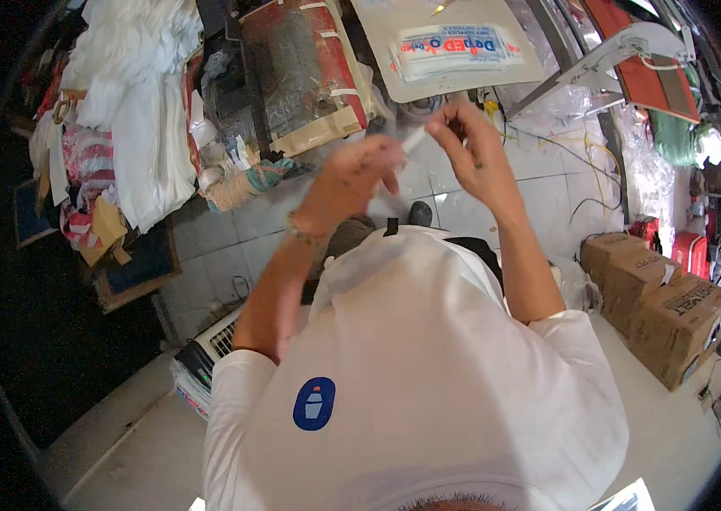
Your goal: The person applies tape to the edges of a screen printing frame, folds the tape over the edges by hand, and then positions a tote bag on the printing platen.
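Note:
In front of my white shirt both hands are raised over the tiled floor. My right hand (473,157) is closed, its thumb and forefinger pinching the end of a small white strip (415,140) whose kind I cannot make out. Toward the strip's other end is my left hand (350,177), its curled fingers smeared by motion; whether they grip the strip cannot be told. Beyond the hands, a flat pack in printed clear plastic (459,70) rests on a pale rounded board (418,92). A thin golden pointed object (441,8) lies farther back on that board.
Stacked white cloth (149,111) hangs at the far left, beside a plastic-covered red-edged panel (297,72). A white lamp-like arm (608,61) reaches in at the upper right. Brown cardboard boxes (666,307) stand on the right, and cables (578,162) trail across the tiles.

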The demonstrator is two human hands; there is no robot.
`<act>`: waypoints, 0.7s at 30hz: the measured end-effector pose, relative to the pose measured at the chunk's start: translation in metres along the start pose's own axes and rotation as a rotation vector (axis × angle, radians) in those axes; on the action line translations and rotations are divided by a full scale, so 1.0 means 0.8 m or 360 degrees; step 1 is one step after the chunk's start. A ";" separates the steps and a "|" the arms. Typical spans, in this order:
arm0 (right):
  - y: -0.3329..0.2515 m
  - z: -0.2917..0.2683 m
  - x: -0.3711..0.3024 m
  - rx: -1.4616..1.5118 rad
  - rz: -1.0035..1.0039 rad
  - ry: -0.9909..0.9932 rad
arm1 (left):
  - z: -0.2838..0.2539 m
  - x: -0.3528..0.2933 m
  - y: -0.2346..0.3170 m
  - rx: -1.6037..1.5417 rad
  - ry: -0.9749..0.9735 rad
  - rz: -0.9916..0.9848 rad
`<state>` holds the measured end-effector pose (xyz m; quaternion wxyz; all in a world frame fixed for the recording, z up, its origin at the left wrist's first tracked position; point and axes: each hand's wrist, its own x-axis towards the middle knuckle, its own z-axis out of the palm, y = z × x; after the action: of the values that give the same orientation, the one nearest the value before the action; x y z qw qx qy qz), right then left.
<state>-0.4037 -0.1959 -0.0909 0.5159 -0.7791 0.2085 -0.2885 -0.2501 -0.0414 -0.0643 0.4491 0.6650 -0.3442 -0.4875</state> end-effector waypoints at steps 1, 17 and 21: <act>-0.002 0.000 0.011 0.0066 -0.0094 0.0024 | -0.014 0.002 0.022 0.0105 -0.0001 -0.0040; 0.034 0.154 0.021 0.1518 0.0469 0.0604 | -0.110 0.096 0.131 0.2404 -0.0569 0.0869; 0.048 0.176 0.010 0.1555 0.0555 0.0796 | -0.111 0.115 0.112 0.2501 -0.0686 0.0823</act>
<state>-0.3057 -0.1192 -0.1666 0.7909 -0.3126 0.2921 -0.4375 -0.1400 -0.1325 -0.0014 -0.1207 0.5766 -0.8012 -0.1053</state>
